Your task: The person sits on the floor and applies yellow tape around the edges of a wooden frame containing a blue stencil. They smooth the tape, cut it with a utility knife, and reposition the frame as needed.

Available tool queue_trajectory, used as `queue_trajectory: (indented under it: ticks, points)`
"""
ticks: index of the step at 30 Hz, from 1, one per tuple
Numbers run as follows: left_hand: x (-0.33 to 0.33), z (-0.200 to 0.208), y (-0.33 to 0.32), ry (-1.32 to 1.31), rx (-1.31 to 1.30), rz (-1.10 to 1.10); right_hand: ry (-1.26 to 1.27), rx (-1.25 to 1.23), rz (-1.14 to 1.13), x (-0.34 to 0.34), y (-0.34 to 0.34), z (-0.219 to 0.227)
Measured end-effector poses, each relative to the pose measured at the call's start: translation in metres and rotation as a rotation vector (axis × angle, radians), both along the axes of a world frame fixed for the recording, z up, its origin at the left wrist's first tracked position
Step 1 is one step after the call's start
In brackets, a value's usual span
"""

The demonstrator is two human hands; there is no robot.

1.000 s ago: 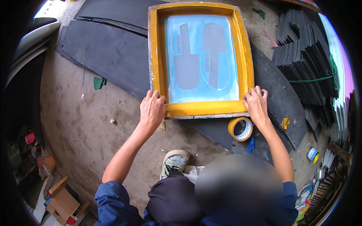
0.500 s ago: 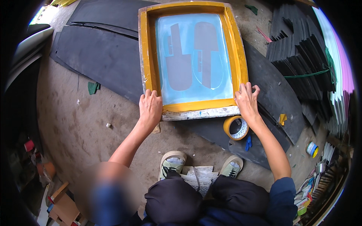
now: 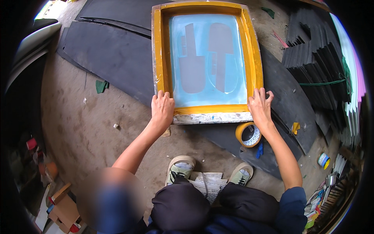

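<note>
A screen printing frame [image 3: 212,118] is in front of me, over dark sheets, its inner edges covered with yellow tape. Its pale blue mesh [image 3: 199,102] carries grey shapes like shoe soles. My left hand [image 3: 162,108] grips the frame's near left corner, fingers curled over the side. At the near right corner my right hand [image 3: 260,106] is closed on the frame too, the thumb side partly hidden. A roll of yellow tape [image 3: 248,134] stands just below the right corner, close to my right wrist. Beside the roll is a small blue piece [image 3: 260,150].
Large black sheets [image 3: 105,50] lie on the concrete floor [image 3: 78,128] under and around the frame. Stacked black sheets [image 3: 307,62] tied with green cord stand at the right, by a small tub [image 3: 323,160]. A cardboard box [image 3: 65,206] is at lower left.
The whole view has shifted slightly, so everything appears a little further right. Both hands keep the same hold on the frame.
</note>
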State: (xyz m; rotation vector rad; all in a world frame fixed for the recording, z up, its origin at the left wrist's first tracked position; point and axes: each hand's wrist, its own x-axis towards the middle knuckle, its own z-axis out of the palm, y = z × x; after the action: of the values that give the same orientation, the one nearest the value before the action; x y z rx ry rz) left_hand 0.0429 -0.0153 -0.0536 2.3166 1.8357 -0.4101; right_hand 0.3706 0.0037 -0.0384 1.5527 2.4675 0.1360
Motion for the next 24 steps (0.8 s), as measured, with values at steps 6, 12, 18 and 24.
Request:
queue_trajectory:
  ticks: [6,12,18,24]
  points:
    - [0.004,0.003,0.001,0.032,-0.069,0.005,-0.001,0.024,0.008,-0.002,0.001,-0.002]
    - [0.015,0.005,0.004,0.208,-0.156,-0.024,-0.103,-0.004,0.002,-0.006,0.002,-0.002]
    - [0.017,-0.002,0.007,0.251,-0.161,0.006,-0.293,-0.059,0.036,-0.011,0.008,-0.006]
    - [0.005,-0.002,0.010,0.076,-0.109,-0.024,0.037,-0.011,0.083,0.004,0.019,-0.003]
